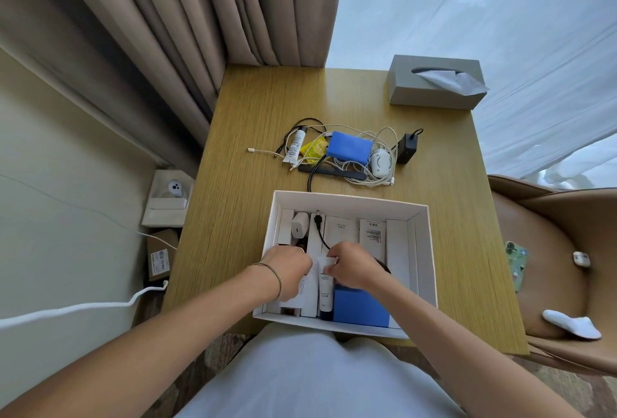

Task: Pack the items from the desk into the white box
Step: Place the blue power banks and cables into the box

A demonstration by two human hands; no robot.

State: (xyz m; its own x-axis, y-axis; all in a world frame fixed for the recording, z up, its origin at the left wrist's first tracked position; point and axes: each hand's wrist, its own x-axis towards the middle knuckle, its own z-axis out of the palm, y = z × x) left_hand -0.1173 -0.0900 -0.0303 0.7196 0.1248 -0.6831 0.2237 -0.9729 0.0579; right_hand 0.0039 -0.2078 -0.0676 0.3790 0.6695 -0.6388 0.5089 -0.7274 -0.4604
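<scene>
- The wooden bench [247,217] carried everything, with the white box [425,250] at its near edge, just in front of the person.
- A grey tissue box [430,90] sat at the bench's corner far beyond the white box and to its right.
- Inside the white box stood upright white cartons [397,244], a white plug [300,224], a black cable [320,234] and, in the near right part, a blue block [360,309].
- Beyond the white box's far wall lay a heap well apart from it: a blue pouch [349,148], white cords [384,137], a white tube [295,145], a yellow packet [314,148], a black comb [334,173] and a black adapter [406,147].
- The left hand [288,265] reached into the white box's left part with curled fingers; what they grasped could not be told.
- The right hand [354,265] was at the box's middle, fingers pinching the top of a small white tube [326,290] standing beside the blue block.
</scene>
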